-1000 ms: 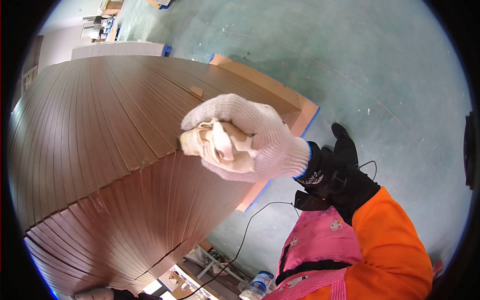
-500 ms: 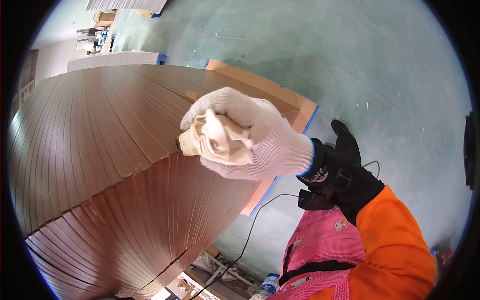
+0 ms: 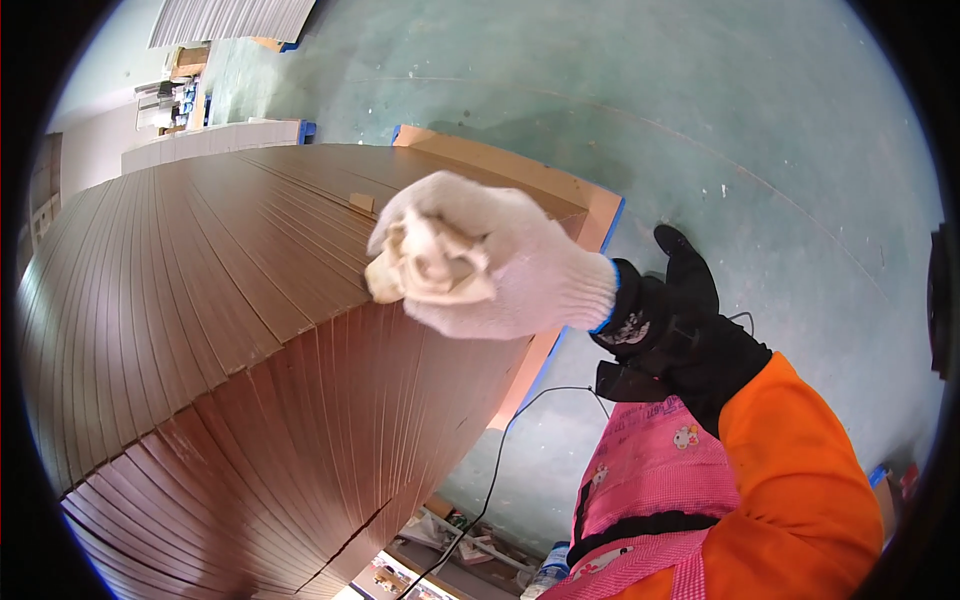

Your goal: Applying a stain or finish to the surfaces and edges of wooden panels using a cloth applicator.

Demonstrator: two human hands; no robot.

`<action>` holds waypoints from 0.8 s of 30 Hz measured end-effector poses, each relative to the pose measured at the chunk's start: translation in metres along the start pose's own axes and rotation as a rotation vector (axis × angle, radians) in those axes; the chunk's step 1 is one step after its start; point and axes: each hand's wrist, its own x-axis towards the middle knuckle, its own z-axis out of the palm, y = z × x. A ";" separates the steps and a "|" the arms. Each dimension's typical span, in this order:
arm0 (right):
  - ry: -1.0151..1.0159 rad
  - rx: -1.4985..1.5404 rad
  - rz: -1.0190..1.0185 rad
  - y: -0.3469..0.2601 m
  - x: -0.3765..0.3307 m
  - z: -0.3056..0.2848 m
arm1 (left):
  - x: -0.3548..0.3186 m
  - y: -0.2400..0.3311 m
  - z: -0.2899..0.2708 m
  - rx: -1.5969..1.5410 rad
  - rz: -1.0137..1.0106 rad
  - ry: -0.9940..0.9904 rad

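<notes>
My right hand [image 3: 525,265], in a white knitted glove with a blue-edged cuff, is closed around a crumpled cream cloth [image 3: 440,268]. The folded end of the cloth sticks out between thumb and fingers, slightly blurred. Below and beside the hand stand tightly packed brown boards [image 3: 190,270], their long narrow edges side by side. The cloth is at the corner line where the boards' upper side meets their near side; whether it touches them I cannot tell. My left hand is not in view.
Cardboard sheeting [image 3: 590,200] with a blue edge lies under the boards. A black cable [image 3: 495,470] runs down from my wrist area. Pale stacked panels [image 3: 230,20] stand on the green floor [image 3: 700,100] at the far left. Odds and ends [image 3: 475,545] lie at the bottom.
My right hand has shifted a little with the cloth, which now looks more bunched at its tip. The whole view has tilted slightly, so the boards sit lower at the far side.
</notes>
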 end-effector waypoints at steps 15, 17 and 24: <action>0.003 -0.207 -0.005 -0.007 0.002 -0.009 | -0.001 -0.003 0.004 -0.041 0.015 -0.006; 0.002 -0.155 0.035 -0.004 0.002 -0.008 | 0.000 -0.003 0.002 -0.037 0.015 -0.008; -0.012 -0.204 0.234 0.001 -0.016 -0.036 | 0.000 0.007 0.001 -0.013 -0.005 0.006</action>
